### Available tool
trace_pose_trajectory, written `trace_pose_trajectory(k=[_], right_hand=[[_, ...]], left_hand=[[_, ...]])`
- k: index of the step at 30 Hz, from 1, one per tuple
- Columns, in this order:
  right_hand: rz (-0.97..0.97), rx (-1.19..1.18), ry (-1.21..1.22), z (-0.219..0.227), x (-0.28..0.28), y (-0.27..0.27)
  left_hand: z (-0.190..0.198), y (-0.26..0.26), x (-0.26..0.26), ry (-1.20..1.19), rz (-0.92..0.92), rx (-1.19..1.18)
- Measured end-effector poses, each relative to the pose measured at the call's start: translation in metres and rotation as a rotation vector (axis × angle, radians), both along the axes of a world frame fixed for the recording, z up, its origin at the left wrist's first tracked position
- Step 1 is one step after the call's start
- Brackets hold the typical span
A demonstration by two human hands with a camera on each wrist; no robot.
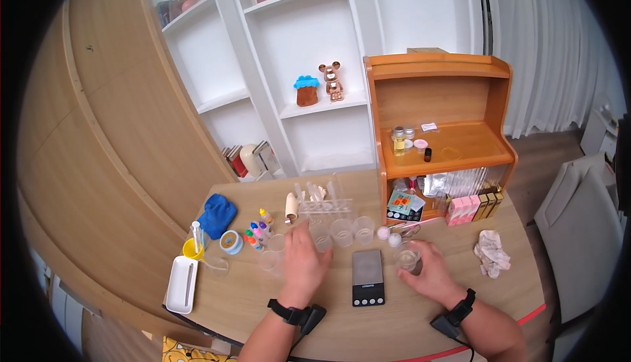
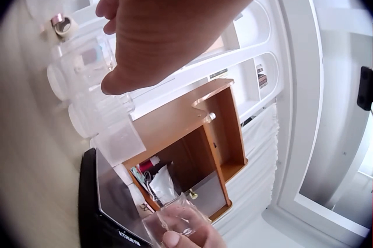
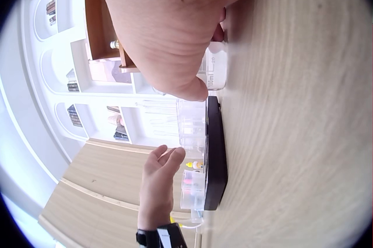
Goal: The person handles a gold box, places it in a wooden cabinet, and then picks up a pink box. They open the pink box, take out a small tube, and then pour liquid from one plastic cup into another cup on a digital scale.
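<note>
My right hand point(image 1: 430, 274) grips a small clear beaker point(image 1: 407, 257) to the right of the black digital scale point(image 1: 367, 278). Volume markings on the beaker point(image 3: 217, 67) show in the right wrist view, close over the tabletop. Nothing lies on the scale's grey plate. To the left of the scale, my left hand point(image 1: 304, 267) hovers with bent, relaxed fingers and holds nothing. Just beyond its fingers stand several clear plastic cups point(image 1: 342, 232) in a row, and other clear cups point(image 1: 268, 261) stand at its left.
Behind the cups is a clear rack point(image 1: 325, 205) with tubes. Small dropper bottles point(image 1: 257, 233), a blue cloth point(image 1: 217, 215) and a white tray point(image 1: 182, 284) sit at the left. A wooden shelf unit point(image 1: 440, 140) stands at the back right; a crumpled tissue point(image 1: 491, 253) lies at the right.
</note>
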State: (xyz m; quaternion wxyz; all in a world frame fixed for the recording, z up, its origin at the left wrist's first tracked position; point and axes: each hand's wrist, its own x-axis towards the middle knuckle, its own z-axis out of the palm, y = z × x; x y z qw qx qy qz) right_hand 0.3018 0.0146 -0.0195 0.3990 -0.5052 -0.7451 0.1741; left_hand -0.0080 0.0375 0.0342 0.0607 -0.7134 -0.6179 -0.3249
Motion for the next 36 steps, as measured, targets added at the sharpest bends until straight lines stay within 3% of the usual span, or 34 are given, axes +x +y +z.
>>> trace_pose_trajectory(k=[5,9,10,11,14,16,20,22,23,25,30,32,36], right_hand=[[0.007,-0.032,0.006,0.0,0.0,0.0],[-0.003,-0.062,0.012,0.005,-0.002,-0.003],[0.005,-0.051,0.004,0.006,-0.002,-0.003],[0.009,-0.039,-0.005,0.007,-0.001,-0.004],[0.011,-0.057,-0.006,0.007,-0.001,-0.005],[-0.009,-0.092,-0.018,0.01,0.0,-0.006],[0.011,-0.078,-0.019,0.006,0.0,-0.005],[0.0,-0.083,-0.022,0.006,0.0,-0.005],[0.004,-0.082,-0.027,0.006,0.0,-0.004],[0.002,-0.057,-0.028,0.003,0.0,-0.003],[0.002,-0.065,-0.022,0.003,0.0,-0.003],[0.015,-0.014,-0.018,0.002,0.0,-0.003],[0.003,-0.017,-0.019,0.003,-0.001,-0.004]], left_hand=[[-0.026,0.016,0.016,-0.298,0.081,-0.115],[-0.055,0.023,0.005,-0.335,0.08,-0.081],[-0.059,0.026,0.002,-0.435,0.086,-0.132],[-0.062,0.028,0.001,-0.534,0.088,-0.185],[-0.058,0.024,0.001,-0.54,0.153,-0.212],[-0.065,0.027,-0.007,-0.501,0.104,-0.126],[-0.026,0.003,0.005,-0.407,0.119,0.036],[-0.003,-0.01,0.021,-0.334,-0.02,0.132],[0.006,-0.015,0.028,-0.334,-0.025,0.13],[0.016,-0.022,0.046,-0.279,-0.228,0.1],[0.016,-0.023,0.084,-0.314,-0.367,-0.022],[0.014,-0.02,0.092,-0.14,-0.449,0.079],[0.018,-0.022,0.1,0.008,-0.446,0.103]])
